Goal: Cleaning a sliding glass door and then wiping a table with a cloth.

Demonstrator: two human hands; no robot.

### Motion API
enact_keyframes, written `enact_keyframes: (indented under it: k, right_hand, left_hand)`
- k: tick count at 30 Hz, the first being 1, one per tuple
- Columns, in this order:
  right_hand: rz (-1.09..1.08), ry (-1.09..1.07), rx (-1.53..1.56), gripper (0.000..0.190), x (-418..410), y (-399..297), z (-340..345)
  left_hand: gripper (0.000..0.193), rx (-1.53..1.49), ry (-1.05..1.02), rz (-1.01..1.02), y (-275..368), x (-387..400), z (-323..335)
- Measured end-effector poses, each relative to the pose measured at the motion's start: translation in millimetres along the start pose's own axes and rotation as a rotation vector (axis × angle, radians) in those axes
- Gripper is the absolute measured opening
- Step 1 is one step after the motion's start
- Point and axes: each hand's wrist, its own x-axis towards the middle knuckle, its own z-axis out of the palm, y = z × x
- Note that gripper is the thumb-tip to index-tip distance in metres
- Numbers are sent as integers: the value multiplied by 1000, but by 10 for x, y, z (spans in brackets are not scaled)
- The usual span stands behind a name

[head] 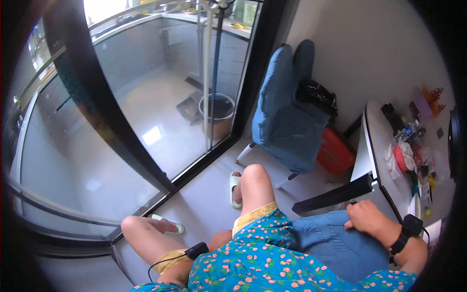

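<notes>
My right hand (365,219) is curled above the blue quilted cover (339,241) of the seat beside me. A small dark object (353,201) pokes out at its fingers; its kind is unclear. A black device is strapped to that wrist. My left hand (220,239) rests between my thighs, against the blue floral garment (262,262); its fingers are mostly hidden. Another black device (197,251) with a cable sits on the left wrist. I sit with both knees bent, wearing pale green slippers (234,189).
A blue-covered chair (292,127) stands ahead, near a red container (335,151). At right, a white table (372,120) holds a bottle, crumpled paper or plastic and other small items. A black-framed glass door (127,120) stands at left; a bucket (219,124) and dustpan (189,107) lie beyond it.
</notes>
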Motion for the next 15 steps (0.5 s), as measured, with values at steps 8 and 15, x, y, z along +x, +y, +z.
enact_keyframes:
  k: [8,15]
  right_hand:
    - [-66,-39,-40,36,-103,17,-107]
    - [-64,-15,-14,36,-110,69,-170]
  left_hand:
    - [28,181,152,30,-251,-4,189]
    - [31,386,181,-195,263,64,90]
